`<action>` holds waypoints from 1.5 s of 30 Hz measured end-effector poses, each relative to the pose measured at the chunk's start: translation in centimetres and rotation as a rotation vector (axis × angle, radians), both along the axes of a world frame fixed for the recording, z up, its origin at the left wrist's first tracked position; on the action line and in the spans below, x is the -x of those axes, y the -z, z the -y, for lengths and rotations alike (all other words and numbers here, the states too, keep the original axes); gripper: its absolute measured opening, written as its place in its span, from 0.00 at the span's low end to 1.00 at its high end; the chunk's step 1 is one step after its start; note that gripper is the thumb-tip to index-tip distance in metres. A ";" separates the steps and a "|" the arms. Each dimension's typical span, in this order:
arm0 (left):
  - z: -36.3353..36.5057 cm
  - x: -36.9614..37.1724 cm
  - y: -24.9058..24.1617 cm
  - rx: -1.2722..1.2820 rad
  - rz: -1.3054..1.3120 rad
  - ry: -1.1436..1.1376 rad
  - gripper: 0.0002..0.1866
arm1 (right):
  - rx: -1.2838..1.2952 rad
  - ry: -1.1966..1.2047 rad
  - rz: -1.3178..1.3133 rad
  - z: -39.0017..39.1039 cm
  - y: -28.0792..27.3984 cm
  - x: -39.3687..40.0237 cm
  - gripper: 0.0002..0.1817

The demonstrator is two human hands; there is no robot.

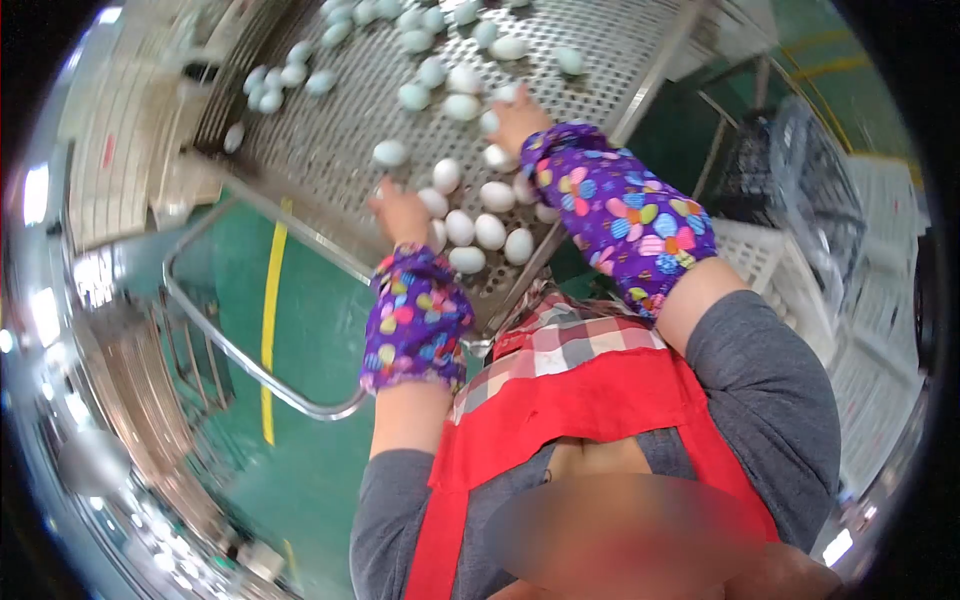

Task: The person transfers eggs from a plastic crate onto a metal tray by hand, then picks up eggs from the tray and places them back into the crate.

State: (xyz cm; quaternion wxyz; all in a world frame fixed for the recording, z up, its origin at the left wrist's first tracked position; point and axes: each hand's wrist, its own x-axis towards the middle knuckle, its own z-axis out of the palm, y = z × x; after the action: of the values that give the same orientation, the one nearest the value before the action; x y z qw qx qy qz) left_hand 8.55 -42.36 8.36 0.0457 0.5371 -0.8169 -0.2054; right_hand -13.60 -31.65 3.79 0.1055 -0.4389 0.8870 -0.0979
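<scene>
Pale white and bluish eggs point(490, 231) lie loose on a perforated metal tray point(330, 130). My left hand point(402, 214) rests low over the tray, left of a cluster of white eggs, its fingers apart and close to an egg point(433, 203). Across the cluster, my right hand point(521, 122) reaches in from the right with fingers spread beside an egg point(489, 122). Part of another egg point(507, 94) shows near its fingertips. Whether the fingers touch these eggs is hard to see. Purple flowered sleeve covers point(625, 215) are on both forearms.
More bluish eggs point(415, 42) lie toward the tray's far side. A curved metal rail point(225, 335) runs at the left above a green floor point(310, 340) with yellow lines. White crates point(765, 265) and a dark crate with clear plastic point(800, 190) stand at the right.
</scene>
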 end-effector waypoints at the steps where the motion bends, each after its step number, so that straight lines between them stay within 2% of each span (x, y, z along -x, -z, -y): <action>1: 0.2 -0.3 0.2 0.090 0.186 0.203 0.18 | -0.073 0.144 0.187 -0.6 -5.3 -1.5 0.31; 3: 2.0 -1.6 1.8 0.486 0.551 0.746 0.14 | 0.005 0.107 0.228 -0.3 -5.0 -1.4 0.25; 4: 2.0 -1.4 1.8 0.377 0.395 0.625 0.15 | 0.147 0.038 0.149 -2.2 -6.3 -2.2 0.25; 5: 1.7 -1.1 1.6 0.272 0.212 0.505 0.16 | 0.148 -0.100 0.163 -3.9 -8.2 -2.4 0.26; 6: 1.6 -1.0 1.8 0.187 0.024 0.393 0.18 | 0.372 -0.047 0.109 -5.7 -10.9 -3.6 0.25; 7: -0.6 0.2 -0.9 0.275 -0.070 0.347 0.20 | 0.522 -0.074 0.130 -7.4 -12.4 -4.3 0.23; 8: -2.6 1.8 -2.3 0.265 -0.197 0.426 0.21 | 0.675 -0.122 0.137 -9.3 -13.6 -4.5 0.22; 9: -4.6 2.8 -3.4 0.248 -0.326 0.484 0.22 | 0.719 -0.126 0.193 -12.4 -16.2 -4.3 0.21; 10: -11.2 4.5 -4.9 0.254 -0.479 0.508 0.23 | 0.776 -0.176 0.227 -20.8 -19.7 -3.7 0.19; 12: -18.6 8.6 -7.8 0.240 -0.600 0.810 0.22 | 0.862 0.018 0.138 -31.7 -22.2 -2.9 0.15; 14: -26.9 12.7 -12.3 0.002 -0.765 1.031 0.23 | 0.904 0.281 -0.049 -41.2 -22.7 -1.8 0.12; 15: -31.4 14.3 -15.9 -0.030 -0.744 1.230 0.23 | 0.873 0.419 -0.084 -46.1 -21.5 -1.7 0.12; 16: -35.1 15.8 -16.1 -0.240 -0.777 1.335 0.22 | 0.675 0.626 -0.148 -51.0 -21.5 -2.4 0.12; 17: -39.2 18.4 -18.3 -0.244 -0.749 1.521 0.21 | 0.661 0.695 0.001 -56.6 -21.0 -0.6 0.14; 19: -46.6 20.3 -18.1 -0.321 -0.600 1.756 0.22 | 0.276 0.900 -0.175 -65.4 -17.1 -1.3 0.21; 21: -53.1 21.7 -16.0 -0.304 -0.391 1.879 0.27 | -0.019 1.074 -0.071 -72.5 -13.0 -1.4 0.30; 23: -58.3 24.1 -12.4 -0.095 -0.065 1.962 0.34 | -0.128 1.121 -0.070 -75.9 -11.1 -0.8 0.34; 24: -62.5 27.4 -13.6 -0.087 -0.015 1.872 0.37 | -0.188 1.108 -0.105 -79.2 -13.5 2.9 0.37; 28: -67.5 29.1 -7.6 -0.105 0.121 1.629 0.43 | 0.005 1.297 0.122 -79.3 -11.5 6.1 0.36; 29: -67.8 29.2 -5.9 -0.097 0.102 1.610 0.43 | -0.195 1.245 0.066 -78.7 -10.8 6.5 0.35; 32: -68.3 29.7 -4.5 -0.030 0.057 1.612 0.46 | -0.259 1.272 0.107 -77.3 -12.5 7.9 0.37; 33: -68.6 29.8 -3.9 0.005 0.066 1.625 0.47 | -0.241 1.241 -0.015 -77.4 -11.8 8.0 0.37; 36: -69.4 30.2 -2.3 0.076 0.099 1.633 0.48 | -0.199 1.204 0.031 -78.1 -11.0 7.5 0.36; 39: -69.9 31.1 -6.1 0.081 0.133 1.602 0.45 | -0.111 1.164 -0.021 -78.8 -9.8 8.0 0.31; 41: -69.8 31.4 -3.0 0.106 0.094 1.655 0.43 | -0.092 1.154 -0.028 -78.8 -8.5 7.4 0.29; 45: -69.9 32.6 -1.4 0.132 0.152 1.732 0.38 | -0.098 1.059 0.099 -78.0 -9.7 6.6 0.27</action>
State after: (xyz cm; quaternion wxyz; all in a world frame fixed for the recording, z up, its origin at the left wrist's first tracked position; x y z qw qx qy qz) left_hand -24.03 27.59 9.73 -0.1499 -0.2647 -0.9489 -0.0837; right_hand -20.17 46.32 13.50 0.1037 0.0792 0.9846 -0.1165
